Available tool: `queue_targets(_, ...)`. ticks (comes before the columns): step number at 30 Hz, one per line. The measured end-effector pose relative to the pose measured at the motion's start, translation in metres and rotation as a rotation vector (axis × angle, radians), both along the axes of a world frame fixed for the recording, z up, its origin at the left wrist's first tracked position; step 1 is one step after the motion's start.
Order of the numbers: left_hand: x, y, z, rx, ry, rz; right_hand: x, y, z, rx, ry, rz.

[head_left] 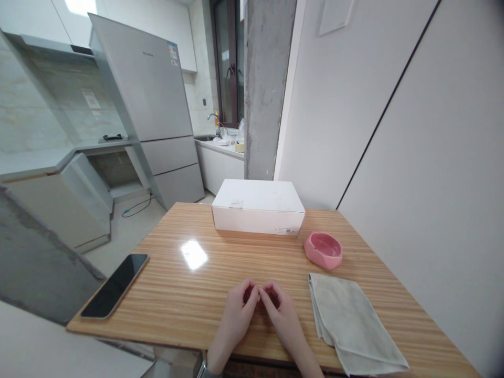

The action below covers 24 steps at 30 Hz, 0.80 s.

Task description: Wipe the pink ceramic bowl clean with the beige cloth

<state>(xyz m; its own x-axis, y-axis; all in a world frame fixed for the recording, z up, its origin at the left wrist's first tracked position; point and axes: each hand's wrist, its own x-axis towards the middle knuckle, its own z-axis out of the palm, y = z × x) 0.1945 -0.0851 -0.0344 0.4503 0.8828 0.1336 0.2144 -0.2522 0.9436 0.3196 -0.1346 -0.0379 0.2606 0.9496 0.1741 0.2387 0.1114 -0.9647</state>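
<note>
Both my hands are close together above the front middle of the wooden table (pixel 169 294). My left hand (pixel 239 310) is closed in a pinch, thumb against curled fingers. My right hand (pixel 282 310) mirrors it, and the fingertips of the two hands meet. Whatever lies between the fingertips, if anything, is too small to make out. To the right of my right hand is a folded grey-green cloth (pixel 354 320). Beyond the cloth sits a pink angular bowl, perhaps an ashtray (pixel 323 251).
A white box (pixel 258 207) lies across the table's far edge. At the left corner is a dark-screened phone (pixel 116 286). A white wall (pixel 413 173) runs along the right side. Behind stand a silver fridge (pixel 157 100) and a sink with a tap (pixel 216 119).
</note>
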Motion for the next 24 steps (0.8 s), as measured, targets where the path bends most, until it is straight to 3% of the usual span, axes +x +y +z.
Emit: queue_targets(24, -0.0005, -0.0020, 0.0018, 0.007, 0.013, 0.004, -0.0002, -0.0003, -0.0005, -0.014, -0.012, 0.012)
